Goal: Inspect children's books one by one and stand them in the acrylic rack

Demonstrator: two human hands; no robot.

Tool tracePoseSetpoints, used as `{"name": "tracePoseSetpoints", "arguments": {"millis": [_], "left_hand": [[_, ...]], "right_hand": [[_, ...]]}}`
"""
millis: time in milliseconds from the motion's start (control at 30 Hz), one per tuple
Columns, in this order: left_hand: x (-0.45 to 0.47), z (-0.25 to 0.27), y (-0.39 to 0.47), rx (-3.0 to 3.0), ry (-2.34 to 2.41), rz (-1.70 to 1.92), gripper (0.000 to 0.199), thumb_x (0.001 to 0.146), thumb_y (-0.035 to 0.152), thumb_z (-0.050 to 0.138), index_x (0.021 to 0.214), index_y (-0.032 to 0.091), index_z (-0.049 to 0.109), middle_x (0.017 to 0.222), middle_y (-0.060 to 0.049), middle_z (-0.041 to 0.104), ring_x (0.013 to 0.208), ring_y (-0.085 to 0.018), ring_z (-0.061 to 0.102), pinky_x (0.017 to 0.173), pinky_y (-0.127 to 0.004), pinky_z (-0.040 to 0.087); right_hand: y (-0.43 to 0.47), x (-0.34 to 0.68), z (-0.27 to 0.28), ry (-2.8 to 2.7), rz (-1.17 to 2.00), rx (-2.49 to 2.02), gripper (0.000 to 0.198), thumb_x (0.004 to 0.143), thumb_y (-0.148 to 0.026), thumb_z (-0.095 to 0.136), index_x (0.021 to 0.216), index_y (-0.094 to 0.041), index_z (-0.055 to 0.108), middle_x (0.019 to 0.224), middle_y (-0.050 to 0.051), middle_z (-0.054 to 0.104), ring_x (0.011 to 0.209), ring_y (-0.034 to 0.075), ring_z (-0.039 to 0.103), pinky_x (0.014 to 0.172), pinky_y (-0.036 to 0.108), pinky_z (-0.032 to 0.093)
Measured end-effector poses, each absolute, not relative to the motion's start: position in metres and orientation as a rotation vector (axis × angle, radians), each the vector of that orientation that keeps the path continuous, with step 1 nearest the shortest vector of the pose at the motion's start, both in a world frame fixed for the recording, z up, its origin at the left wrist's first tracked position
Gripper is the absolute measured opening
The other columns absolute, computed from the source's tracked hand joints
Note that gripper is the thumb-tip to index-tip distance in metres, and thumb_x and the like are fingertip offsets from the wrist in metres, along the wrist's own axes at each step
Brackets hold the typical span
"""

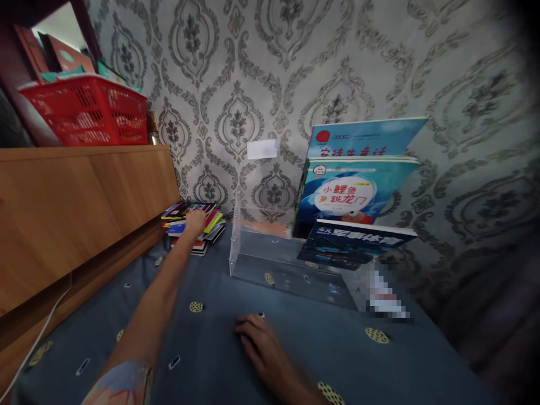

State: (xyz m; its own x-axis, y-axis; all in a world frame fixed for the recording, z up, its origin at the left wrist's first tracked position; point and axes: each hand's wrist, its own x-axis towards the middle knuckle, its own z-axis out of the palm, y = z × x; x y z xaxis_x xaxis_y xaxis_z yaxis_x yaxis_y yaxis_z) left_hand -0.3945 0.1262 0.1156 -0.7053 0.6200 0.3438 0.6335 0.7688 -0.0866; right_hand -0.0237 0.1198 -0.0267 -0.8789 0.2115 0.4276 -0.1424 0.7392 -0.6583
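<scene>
My left hand point(196, 222) reaches out to a pile of books point(213, 228) lying on the dark blue cloth by the wall. It lies over the pile's upper part, and its fingers are hidden from me, so I cannot tell whether they grip a book. My right hand point(264, 349) is low over the cloth, open and empty, with loosely bent fingers. Ahead of it stands a clear acrylic book rack point(291, 275). In the rack's right side several books lean upright in tiers: a blue one point(363, 136), a teal one with a fish point(354, 194) and a dark navy one point(350, 244).
A wooden headboard or cabinet point(84, 208) runs along the left, with a red plastic basket point(97, 109) on top. Below it trails a white cable point(42, 332). Patterned wallpaper point(236, 124) covers the wall behind. A blurred patch point(386, 295) lies right of the rack.
</scene>
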Motion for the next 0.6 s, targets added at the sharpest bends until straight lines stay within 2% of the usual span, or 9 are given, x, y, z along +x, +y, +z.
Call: {"name": "tracePoseSetpoints", "arguments": {"millis": [100, 200, 300, 400, 533, 600], "left_hand": [[-0.4, 0.123, 0.111, -0.999, -2.603, -0.071, 0.034, 0.098, 0.038, 0.06, 0.121, 0.014, 0.062, 0.121, -0.012, 0.065, 0.107, -0.024, 0.065, 0.092, -0.046, 0.055], [-0.399, 0.129, 0.085, -1.05, -2.568, -0.115, 0.036, 0.103, 0.038, 0.047, 0.116, 0.009, 0.066, 0.115, -0.018, 0.07, 0.112, -0.03, 0.067, 0.097, -0.045, 0.053], [-0.386, 0.125, 0.05, -1.147, -2.502, -0.176, 0.037, 0.104, 0.034, 0.041, 0.127, 0.013, 0.062, 0.129, -0.018, 0.067, 0.124, -0.029, 0.062, 0.103, -0.041, 0.05], [-0.362, 0.1, 0.008, -1.245, -2.447, -0.221, 0.04, 0.102, 0.029, 0.043, 0.14, 0.018, 0.053, 0.148, -0.013, 0.054, 0.14, -0.024, 0.048, 0.114, -0.037, 0.041], [-0.322, 0.045, -0.06, -1.413, -2.334, -0.403, 0.047, 0.102, 0.031, 0.041, 0.146, 0.015, 0.047, 0.153, -0.013, 0.047, 0.146, -0.025, 0.039, 0.12, -0.046, 0.033], [-0.297, 0.021, -0.095, -1.589, -2.281, -0.488, 0.049, 0.103, 0.035, 0.041, 0.15, 0.022, 0.043, 0.156, -0.009, 0.044, 0.147, -0.024, 0.037, 0.12, -0.048, 0.033]], "right_hand": [[0.12, -0.024, -0.025, -2.462, 0.991, -0.046, 0.026, 0.099, -0.018, 0.044, 0.111, -0.024, 0.067, 0.121, 0.011, 0.068, 0.117, 0.023, 0.064, 0.106, 0.043, 0.05], [0.119, -0.024, -0.026, -2.447, 0.963, -0.032, 0.026, 0.099, -0.018, 0.045, 0.111, -0.022, 0.067, 0.12, 0.011, 0.068, 0.117, 0.023, 0.064, 0.11, 0.046, 0.047], [0.119, -0.024, -0.028, -2.431, 0.957, -0.019, 0.025, 0.098, -0.018, 0.045, 0.11, -0.022, 0.067, 0.119, 0.011, 0.068, 0.117, 0.023, 0.064, 0.109, 0.045, 0.048], [0.12, -0.025, -0.029, -2.415, 0.967, -0.018, 0.024, 0.098, -0.019, 0.046, 0.108, -0.021, 0.067, 0.118, 0.011, 0.068, 0.116, 0.023, 0.064, 0.107, 0.044, 0.049], [0.123, -0.027, -0.029, -2.348, 1.033, -0.093, 0.024, 0.097, -0.021, 0.046, 0.107, -0.021, 0.068, 0.113, 0.011, 0.07, 0.11, 0.023, 0.066, 0.1, 0.042, 0.052], [0.125, -0.029, -0.028, -2.3, 1.081, -0.152, 0.024, 0.097, -0.023, 0.045, 0.106, -0.02, 0.068, 0.104, 0.009, 0.071, 0.1, 0.022, 0.067, 0.092, 0.039, 0.055]]}}
